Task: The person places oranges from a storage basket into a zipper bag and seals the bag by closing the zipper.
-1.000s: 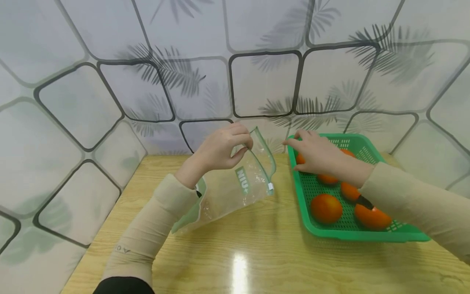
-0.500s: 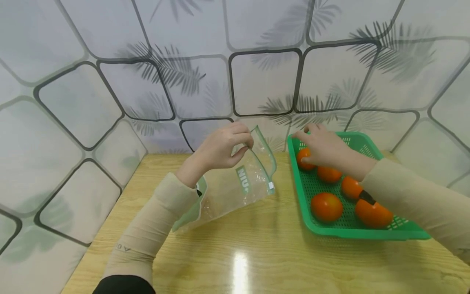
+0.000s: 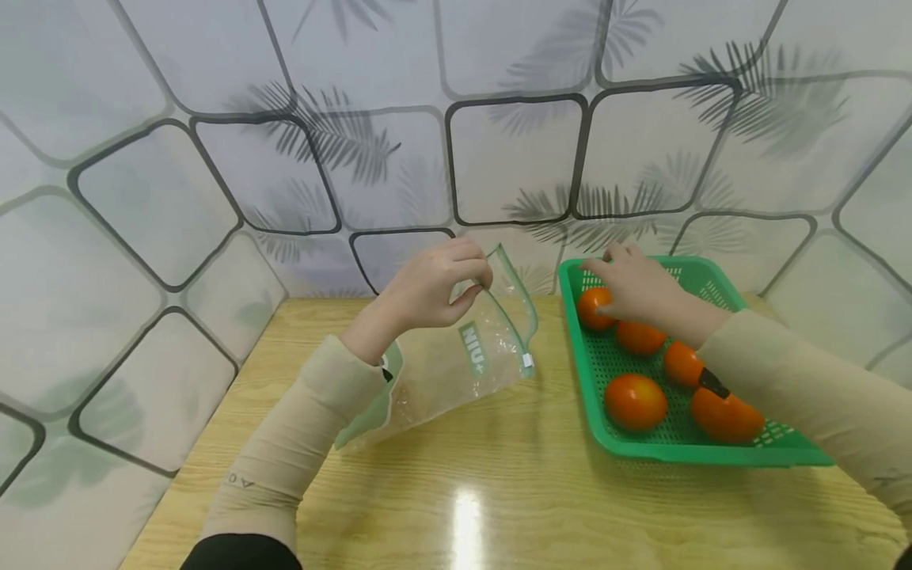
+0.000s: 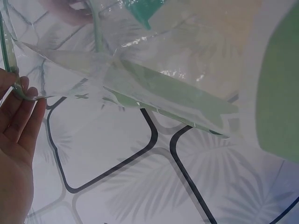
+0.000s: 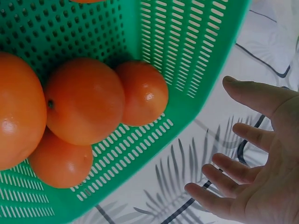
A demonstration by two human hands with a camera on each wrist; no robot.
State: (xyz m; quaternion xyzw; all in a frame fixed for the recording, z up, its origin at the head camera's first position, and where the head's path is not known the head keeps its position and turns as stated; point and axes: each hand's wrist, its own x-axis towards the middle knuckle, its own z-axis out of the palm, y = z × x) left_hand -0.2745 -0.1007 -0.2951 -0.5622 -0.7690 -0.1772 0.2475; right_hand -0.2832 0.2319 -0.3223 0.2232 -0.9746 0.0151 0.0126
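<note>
Tilting over the tabletop (image 3: 399,507), a clear zip bag (image 3: 442,372) w/ green trim is pinched at its rim by the L hand (image 3: 445,285). The R hand (image 3: 630,285) is held w/ fingers spread wide, above the far L part of a green basket (image 3: 584,380). Orange-red fruits (image 3: 635,402) are contained in basket, set R of bag.

Clear bag (image 4: 154,84) — edge between fingers (image 4: 32,122)

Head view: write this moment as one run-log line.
left hand: pinches clear bag | right hand: holds nothing, near green basket | orange-red fruits: inside green basket
</note>
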